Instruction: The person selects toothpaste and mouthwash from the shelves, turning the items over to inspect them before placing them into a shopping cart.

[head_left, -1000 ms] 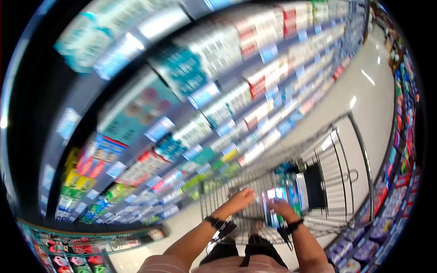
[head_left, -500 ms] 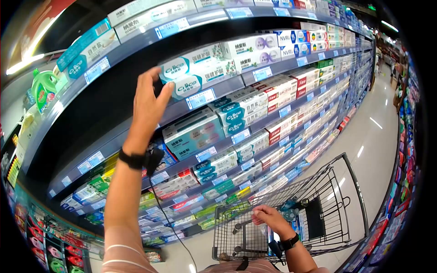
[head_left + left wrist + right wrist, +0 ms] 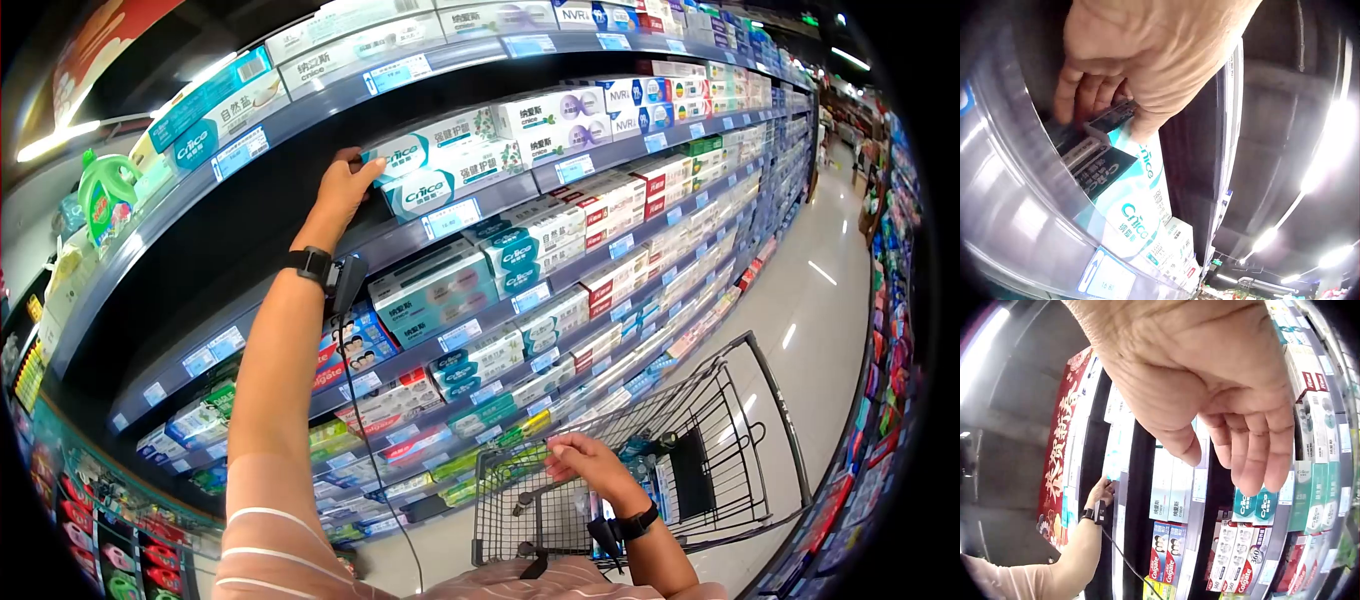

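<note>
My left hand (image 3: 345, 188) is at the left end of a stack of white and teal toothpaste boxes on an upper shelf. It grips the upper toothpaste box (image 3: 440, 138), which juts out a little past the lower box (image 3: 455, 180). In the left wrist view the thumb of the left hand (image 3: 1147, 62) presses the printed front of the upper box (image 3: 1147, 161), and the fingers curl behind its dark end. My right hand (image 3: 590, 465) hovers above the shopping cart (image 3: 530, 510), fingers loosely bent, holding nothing. Its palm and relaxed fingers show in the right wrist view.
Shelves of boxed toothpaste run away to the right, with price tags (image 3: 452, 217) along their edges. A green bottle (image 3: 105, 195) stands at the upper left. A black cable (image 3: 375, 450) hangs from my left wrist. Beside the cart stretches the aisle floor (image 3: 800, 290).
My left hand rose from above the cart to the shelf, then closed on the upper toothpaste box, which shifted slightly toward the left. The right hand stays over the cart.
</note>
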`<act>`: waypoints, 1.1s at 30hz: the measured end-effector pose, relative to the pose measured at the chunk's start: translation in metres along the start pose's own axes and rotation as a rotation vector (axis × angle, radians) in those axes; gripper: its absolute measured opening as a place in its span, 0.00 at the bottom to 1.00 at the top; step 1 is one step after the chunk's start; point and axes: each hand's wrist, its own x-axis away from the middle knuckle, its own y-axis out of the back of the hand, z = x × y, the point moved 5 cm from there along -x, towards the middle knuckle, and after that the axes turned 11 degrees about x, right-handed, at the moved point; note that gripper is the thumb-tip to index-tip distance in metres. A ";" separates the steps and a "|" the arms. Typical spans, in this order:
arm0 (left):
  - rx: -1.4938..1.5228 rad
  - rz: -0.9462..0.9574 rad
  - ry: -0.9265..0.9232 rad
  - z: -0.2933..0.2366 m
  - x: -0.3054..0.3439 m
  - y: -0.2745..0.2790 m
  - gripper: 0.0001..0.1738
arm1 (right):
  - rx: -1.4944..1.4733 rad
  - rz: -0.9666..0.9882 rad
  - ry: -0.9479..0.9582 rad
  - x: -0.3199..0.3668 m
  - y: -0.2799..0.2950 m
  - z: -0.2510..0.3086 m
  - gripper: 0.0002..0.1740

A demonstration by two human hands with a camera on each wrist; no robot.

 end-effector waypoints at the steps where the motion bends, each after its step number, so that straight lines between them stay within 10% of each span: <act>1: 0.018 -0.010 0.015 0.003 -0.001 0.001 0.48 | 0.007 -0.003 0.002 0.000 -0.001 0.001 0.21; 20: 0.785 -0.194 0.035 -0.004 0.044 0.050 0.26 | -0.028 0.024 0.018 0.009 -0.029 0.024 0.19; 33: 0.702 -0.265 -0.066 -0.020 0.152 0.081 0.22 | -0.017 -0.038 0.268 -0.005 -0.040 0.101 0.28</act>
